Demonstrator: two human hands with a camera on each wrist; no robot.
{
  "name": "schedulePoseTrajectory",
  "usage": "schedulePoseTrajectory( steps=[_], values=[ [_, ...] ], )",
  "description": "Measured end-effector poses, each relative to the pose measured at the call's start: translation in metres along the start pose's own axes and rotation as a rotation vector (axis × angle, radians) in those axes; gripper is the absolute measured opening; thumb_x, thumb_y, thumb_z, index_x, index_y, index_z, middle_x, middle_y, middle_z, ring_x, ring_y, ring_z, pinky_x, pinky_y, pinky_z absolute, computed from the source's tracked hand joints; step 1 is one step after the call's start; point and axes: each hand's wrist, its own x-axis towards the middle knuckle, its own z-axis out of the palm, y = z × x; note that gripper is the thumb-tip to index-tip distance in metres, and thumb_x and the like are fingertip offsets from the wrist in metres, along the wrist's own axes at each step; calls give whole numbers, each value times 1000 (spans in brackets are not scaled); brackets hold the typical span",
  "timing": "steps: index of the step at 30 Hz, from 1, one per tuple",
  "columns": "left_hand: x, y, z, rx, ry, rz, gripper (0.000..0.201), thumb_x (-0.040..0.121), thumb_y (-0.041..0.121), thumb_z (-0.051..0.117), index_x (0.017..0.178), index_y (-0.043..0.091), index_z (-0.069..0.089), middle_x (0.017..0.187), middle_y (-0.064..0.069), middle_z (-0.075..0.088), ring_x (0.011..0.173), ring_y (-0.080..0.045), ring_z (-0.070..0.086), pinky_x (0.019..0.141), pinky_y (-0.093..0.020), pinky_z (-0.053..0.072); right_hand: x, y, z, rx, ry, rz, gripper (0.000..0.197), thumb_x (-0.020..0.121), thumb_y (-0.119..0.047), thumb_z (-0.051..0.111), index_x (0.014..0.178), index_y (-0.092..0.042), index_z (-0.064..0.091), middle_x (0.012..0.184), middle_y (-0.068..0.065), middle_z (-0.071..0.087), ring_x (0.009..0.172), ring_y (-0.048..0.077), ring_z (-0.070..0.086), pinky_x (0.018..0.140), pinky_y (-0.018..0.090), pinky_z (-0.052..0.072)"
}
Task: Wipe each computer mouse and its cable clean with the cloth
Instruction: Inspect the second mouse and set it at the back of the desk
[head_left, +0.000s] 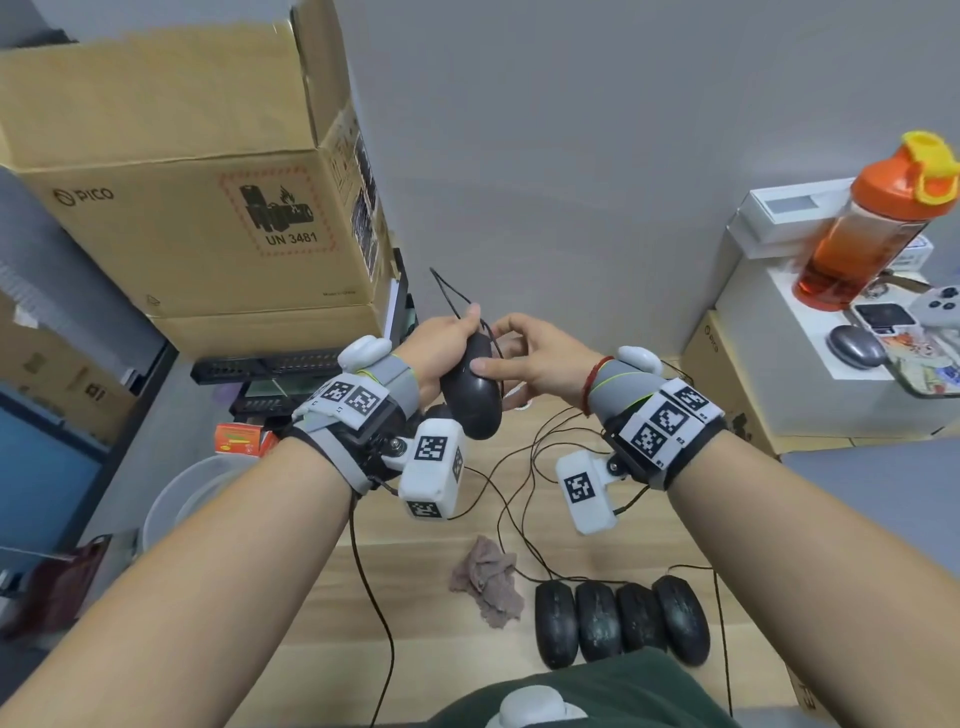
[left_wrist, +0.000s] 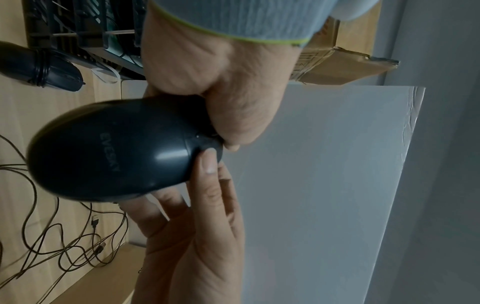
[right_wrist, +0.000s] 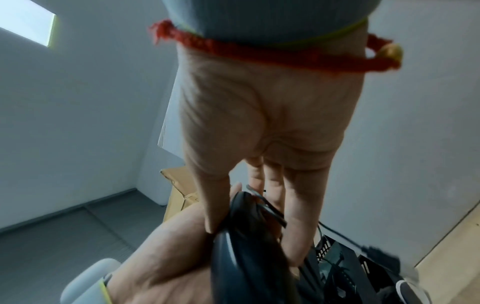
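Wooden desk (head_left: 426, 623) against a grey wall, cardboard box (head_left: 182, 171) far left, orange bottle (head_left: 872, 228) on white boxes far right. Both hands raised above the desk, meeting at centre on one black mouse (head_left: 470, 395).

Left hand (head_left: 441, 348) grips the mouse at its front end, fingers curled round the nose, thumb up by the cable exit. Left wrist view shows the mouse's glossy back with a logo, held rear-end toward the camera. Its cable (head_left: 449, 293) loops up above the left hand, thin and dark.

Right hand (head_left: 535, 353) is on the same mouse from the right: thumb laid on the top shell, fingers fairly straight along the underside per the right wrist view. Looks like a light pinch, thumb against fingers, not a full wrap.

Cloth (head_left: 488, 582) lies crumpled on the desk, near side, touched by neither hand. Just right of it, four black mice (head_left: 621, 618) sit side by side in a row, touching or nearly so. Their cables (head_left: 524, 467) run in a loose tangle toward the far side of the desk, under the raised hands.

Grey mouse (head_left: 854, 345) on the white box at right, well apart from the rest
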Motion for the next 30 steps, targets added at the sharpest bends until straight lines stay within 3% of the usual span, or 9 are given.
schedulePoseTrajectory(
  steps=[4, 8, 11, 15, 18, 22, 25, 27, 30],
  values=[
    [-3, -1, 0, -156, -91, 67, 36, 99, 39, 63, 104, 4, 69, 107, -22, 71, 94, -29, 68, 98, -45, 53, 1, -1, -4, 74, 103, -41, 40, 84, -8, 75, 115, -8, 51, 80, 6, 64, 71, 20, 66, 62, 33, 59],
    [-4, -5, -1, -235, -126, 123, 34, 94, 26, 72, 111, -2, 71, 114, -21, 73, 101, -27, 70, 96, -35, 57, 5, 3, -11, 124, 224, -60, 39, 84, -6, 75, 116, -5, 53, 78, 4, 60, 67, 12, 67, 61, 30, 58],
    [-6, -6, -1, -194, -134, 123, 22, 93, 21, 72, 104, 2, 72, 111, -19, 74, 107, -28, 71, 87, -28, 57, 8, 6, -16, 168, 292, -89, 35, 84, -4, 75, 111, -10, 54, 79, 3, 56, 70, 13, 67, 69, 35, 60],
    [-12, -7, -1, -124, -220, 23, 41, 95, 37, 68, 120, 4, 67, 120, -18, 72, 111, -29, 70, 89, -43, 60, 9, 8, -17, 216, 333, -125, 36, 85, -5, 73, 114, -8, 52, 88, 6, 60, 85, 21, 67, 81, 43, 60],
    [-10, -8, 0, -108, -215, 14, 39, 99, 37, 63, 127, 10, 64, 122, -16, 72, 114, -30, 68, 95, -53, 57, 7, 6, -20, 245, 329, -108, 32, 91, -11, 67, 118, -3, 51, 92, 10, 62, 85, 24, 67, 79, 41, 61],
    [-7, -4, -1, -39, -106, 21, 23, 100, 35, 62, 113, 16, 66, 106, -9, 73, 97, -28, 67, 83, -43, 57, 6, 7, -33, 187, 364, -22, 18, 98, -25, 59, 103, -8, 53, 89, 9, 63, 72, 21, 62, 69, 34, 60],
    [-5, 1, -6, 54, 2, 12, 21, 92, 39, 65, 95, 19, 64, 90, -8, 66, 79, -26, 60, 67, -31, 46, 12, 18, -49, 146, 463, 79, 18, 97, -19, 60, 106, -5, 55, 93, 12, 61, 68, 20, 58, 64, 28, 58],
    [-3, 3, -10, 186, 52, 37, 33, 76, 49, 65, 85, 17, 62, 83, -8, 65, 74, -27, 59, 69, -33, 43, 16, 28, -60, 109, 483, 201, 24, 95, -18, 63, 114, -5, 56, 106, 14, 59, 74, 22, 60, 72, 29, 59],
    [-3, 3, -14, 364, 67, 91, 41, 62, 55, 63, 75, 16, 62, 74, -7, 63, 70, -25, 59, 68, -34, 43, 19, 38, -69, -184, 455, 358, 63, 90, -29, 69, 144, -12, 41, 130, 12, 53, 103, 28, 61, 92, 42, 56]
  ],
)
